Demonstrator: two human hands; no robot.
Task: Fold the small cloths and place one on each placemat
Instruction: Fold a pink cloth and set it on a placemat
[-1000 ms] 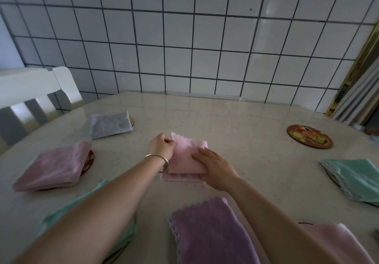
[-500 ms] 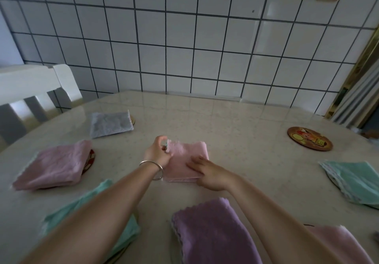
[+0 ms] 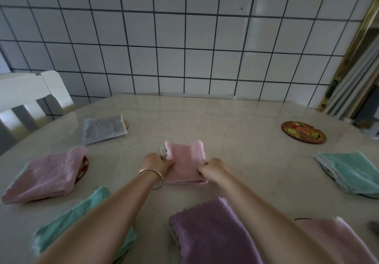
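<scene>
A folded pink cloth (image 3: 185, 161) lies at the table's middle. My left hand (image 3: 156, 164) pinches its left edge and my right hand (image 3: 213, 168) pinches its right near corner. A bare round placemat (image 3: 303, 132) sits at the far right. Folded cloths cover other placemats: grey (image 3: 102, 129) far left, pink (image 3: 45, 178) left with its placemat (image 3: 83, 169) peeking out, mint (image 3: 352, 173) right, mint (image 3: 82, 220) near left under my forearm, purple (image 3: 207, 233) near centre, pink (image 3: 336, 241) near right.
The beige stone table (image 3: 225, 120) butts against a white tiled wall (image 3: 184, 48). A white chair (image 3: 30, 97) stands at the left edge. A gold-framed door or shelf (image 3: 356, 68) is at the right.
Both hands slid from pressing flat on the pink cloth to gripping its near sides. The cloth now lies squarely folded, and the view tilted up slightly.
</scene>
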